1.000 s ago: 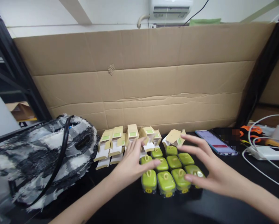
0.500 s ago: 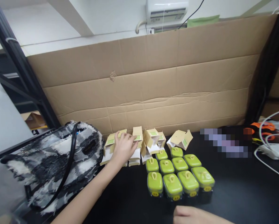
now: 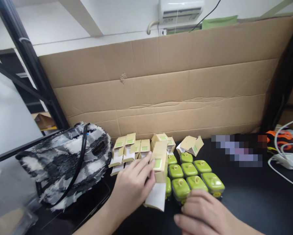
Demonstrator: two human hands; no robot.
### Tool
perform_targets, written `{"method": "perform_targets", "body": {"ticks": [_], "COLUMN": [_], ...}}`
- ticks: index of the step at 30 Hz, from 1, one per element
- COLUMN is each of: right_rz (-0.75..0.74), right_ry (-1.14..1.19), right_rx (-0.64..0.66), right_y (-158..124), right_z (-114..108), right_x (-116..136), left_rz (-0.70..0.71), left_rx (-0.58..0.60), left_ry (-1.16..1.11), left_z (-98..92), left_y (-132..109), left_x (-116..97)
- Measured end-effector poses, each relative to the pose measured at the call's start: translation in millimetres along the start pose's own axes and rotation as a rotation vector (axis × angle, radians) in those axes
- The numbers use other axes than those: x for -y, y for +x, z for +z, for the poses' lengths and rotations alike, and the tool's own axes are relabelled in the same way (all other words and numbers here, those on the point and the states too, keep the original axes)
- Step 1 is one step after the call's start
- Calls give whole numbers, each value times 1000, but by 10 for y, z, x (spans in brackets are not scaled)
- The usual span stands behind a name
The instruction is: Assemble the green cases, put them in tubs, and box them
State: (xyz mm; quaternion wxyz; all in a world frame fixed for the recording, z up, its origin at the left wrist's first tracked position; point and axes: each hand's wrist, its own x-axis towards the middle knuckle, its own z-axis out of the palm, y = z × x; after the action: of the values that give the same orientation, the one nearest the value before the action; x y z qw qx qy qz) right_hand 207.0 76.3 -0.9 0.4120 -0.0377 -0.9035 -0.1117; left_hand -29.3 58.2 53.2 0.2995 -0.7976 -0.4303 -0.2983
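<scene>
My left hand (image 3: 134, 182) is closed around the left side of a small tan cardboard box (image 3: 160, 155), which has a green label and a white flap hanging open toward me. To its right, my right hand (image 3: 202, 209) has curled fingers in front of the green-lidded clear containers (image 3: 182, 189); whether it holds anything is hidden. Several of these containers, each with a small yellow loop on its lid, stand in rows on the black table. More opened tan boxes (image 3: 130, 147) are grouped behind my left hand.
A black-and-white shaggy bag (image 3: 65, 163) with a black strap lies at left. One opened box (image 3: 190, 145) rests near the cardboard wall (image 3: 161, 85). Orange-handled tools (image 3: 281, 135) and a white device with cables (image 3: 288, 160) are at right.
My left hand has drawn a box out of the back group, toward me and to the right. My right hand has risen toward the front containers. The view has shifted slightly.
</scene>
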Motion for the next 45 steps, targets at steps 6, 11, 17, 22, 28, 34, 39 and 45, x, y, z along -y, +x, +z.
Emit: {"method": "perform_targets", "body": {"ticks": [6,11,17,22,28,34,39,45], "right_rz": [163,214,246,328,262,186,172,173], "right_ry": [-208,-162,-142,-89,-91,-82,-69,-121], "right_rx": [-72,-68,42,100,142,132,20,19], "right_y": [-55,-93,-157,-267,-214,-187,-140,-59], "right_z": [-17,74,60,98,29,-9,-45,-90], "right_x": [-64,-101,-144,-131,-116,-137,-127,-125], "left_rz": [-71,-116,-113,-198,-286,-277,-242,-209], "left_rx": [21,168,355,272,151,113,154,164], "left_ry": [-157,-453,-765,-748,-932,-949,-961,-977], "left_z": [-83,-47,108,240,272,276,276,270], "left_y": [-56,-210,-408,-451,-455,-467,-510,-525], "left_x": [-310,-304,-121,-194,-256,-255,-243,-234]}}
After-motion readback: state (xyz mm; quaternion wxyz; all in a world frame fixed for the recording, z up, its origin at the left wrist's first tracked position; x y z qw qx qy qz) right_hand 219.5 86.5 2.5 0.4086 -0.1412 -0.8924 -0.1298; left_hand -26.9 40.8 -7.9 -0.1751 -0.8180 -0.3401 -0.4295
